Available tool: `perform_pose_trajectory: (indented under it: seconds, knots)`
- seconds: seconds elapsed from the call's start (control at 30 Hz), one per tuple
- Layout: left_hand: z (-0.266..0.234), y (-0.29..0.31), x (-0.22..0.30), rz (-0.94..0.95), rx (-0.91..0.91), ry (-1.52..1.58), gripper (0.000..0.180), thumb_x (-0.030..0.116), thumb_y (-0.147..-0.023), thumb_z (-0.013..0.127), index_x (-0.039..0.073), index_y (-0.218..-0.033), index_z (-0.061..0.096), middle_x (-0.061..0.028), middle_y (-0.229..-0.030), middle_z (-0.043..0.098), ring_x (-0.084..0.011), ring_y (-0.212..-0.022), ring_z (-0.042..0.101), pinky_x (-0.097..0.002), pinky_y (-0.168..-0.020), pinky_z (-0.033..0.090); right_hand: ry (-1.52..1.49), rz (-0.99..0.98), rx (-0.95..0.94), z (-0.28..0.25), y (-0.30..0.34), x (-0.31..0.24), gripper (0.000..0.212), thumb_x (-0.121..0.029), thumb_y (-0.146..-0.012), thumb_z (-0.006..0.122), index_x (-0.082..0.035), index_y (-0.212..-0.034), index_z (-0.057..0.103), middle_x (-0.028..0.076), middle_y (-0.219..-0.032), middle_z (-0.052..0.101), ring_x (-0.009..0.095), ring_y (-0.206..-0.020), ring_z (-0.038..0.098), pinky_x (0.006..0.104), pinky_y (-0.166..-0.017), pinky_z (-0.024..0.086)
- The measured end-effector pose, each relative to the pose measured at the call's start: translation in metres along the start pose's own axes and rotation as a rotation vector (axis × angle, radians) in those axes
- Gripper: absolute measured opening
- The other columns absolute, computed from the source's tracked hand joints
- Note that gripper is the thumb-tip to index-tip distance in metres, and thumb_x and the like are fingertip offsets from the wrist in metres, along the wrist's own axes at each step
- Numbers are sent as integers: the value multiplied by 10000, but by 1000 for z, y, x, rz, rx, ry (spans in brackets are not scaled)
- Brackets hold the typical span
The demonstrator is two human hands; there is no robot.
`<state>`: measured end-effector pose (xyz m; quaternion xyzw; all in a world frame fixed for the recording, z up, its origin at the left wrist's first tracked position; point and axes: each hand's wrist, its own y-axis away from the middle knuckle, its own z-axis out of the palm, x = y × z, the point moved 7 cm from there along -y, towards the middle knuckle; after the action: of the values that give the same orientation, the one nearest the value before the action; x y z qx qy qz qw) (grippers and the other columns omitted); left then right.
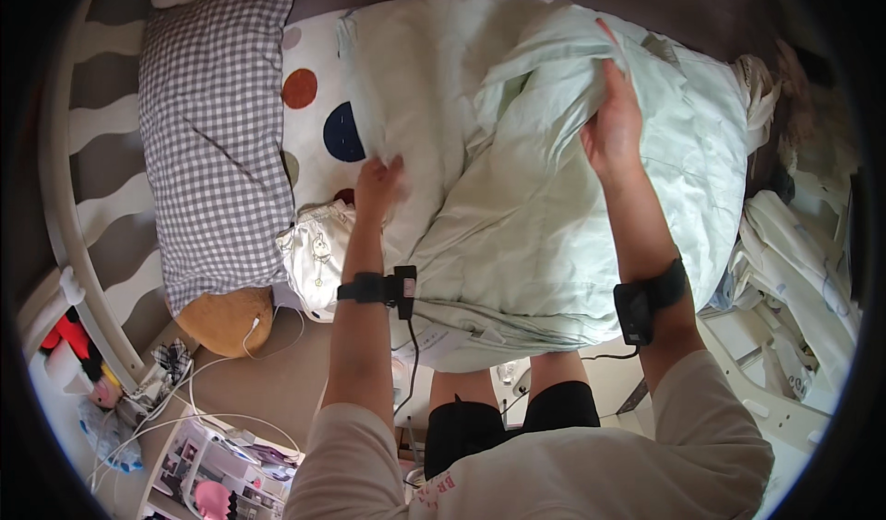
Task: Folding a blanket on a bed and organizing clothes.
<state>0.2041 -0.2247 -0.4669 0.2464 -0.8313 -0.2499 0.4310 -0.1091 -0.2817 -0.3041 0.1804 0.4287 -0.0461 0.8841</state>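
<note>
A pale green quilt (544,215) lies rumpled across the bed, with a raised fold at its far right. My left hand (378,188), slightly blurred, is closed on the quilt's left edge. Farther right, my right hand (616,128) grips the raised fold, and the cloth hides part of its fingers. Beneath the quilt's left edge shows a white sheet (309,137) with coloured dots. Just left of my left forearm lies a folded white cloth item (318,257) with a small drawn figure.
A grey checked pillow (212,142) lies at the bed's left end, beside a white slatted rail (101,123). Below it sit a brown cushion (226,322) and a white cable (249,358). Bunched pale fabric (794,252) hangs at the right. A cluttered shelf (217,469) stands lower left.
</note>
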Motion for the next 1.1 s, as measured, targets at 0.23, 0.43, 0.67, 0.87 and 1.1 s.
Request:
perform_pose_trajectory:
  seconds: [0.23, 0.43, 0.67, 0.87, 1.1]
  knots:
    - [43, 45, 3, 257, 122, 185, 389, 283, -703, 648, -17, -926, 538, -147, -786, 584, -235, -742, 569, -307, -666, 439, 87, 8, 76, 12, -19, -8, 411, -278, -914, 316, -49, -1254, 330, 83, -1246, 397, 210, -1120, 413, 317, -930, 356]
    - [-21, 63, -13, 426, 713, 302, 380, 164, -672, 698, 8, -923, 459, -41, -743, 377, -135, -644, 345, -275, -597, 347, 203, -8, 26, 19, -20, -11, 409, -273, -914, 316, -38, -1248, 338, 89, -1230, 413, 211, -1105, 431, 314, -918, 373]
    - [0, 56, -78, -136, -75, 145, 523, 392, -673, 651, -27, -969, 550, -130, -869, 605, -207, -795, 577, -298, -673, 450, 259, -22, -6, 28, -13, 2, 407, -247, -918, 288, -30, -1261, 315, 96, -1258, 379, 211, -1140, 392, 311, -948, 333]
    - [24, 87, -60, 102, -59, -170, 497, 375, -648, 664, 10, -971, 566, -178, -1025, 537, -306, -903, 533, -360, -787, 416, 277, -18, 4, 28, -3, 2, 403, -235, -918, 281, -28, -1262, 314, 95, -1269, 367, 204, -1151, 377, 305, -958, 313]
    - [37, 77, -78, -13, 81, 564, 586, 291, -610, 712, -45, -1036, 488, -156, -1046, 515, -240, -953, 510, -323, -801, 410, 261, -28, 5, 28, 4, -1, 382, -224, -912, 309, -28, -1237, 354, 86, -1209, 416, 188, -1091, 419, 296, -909, 362]
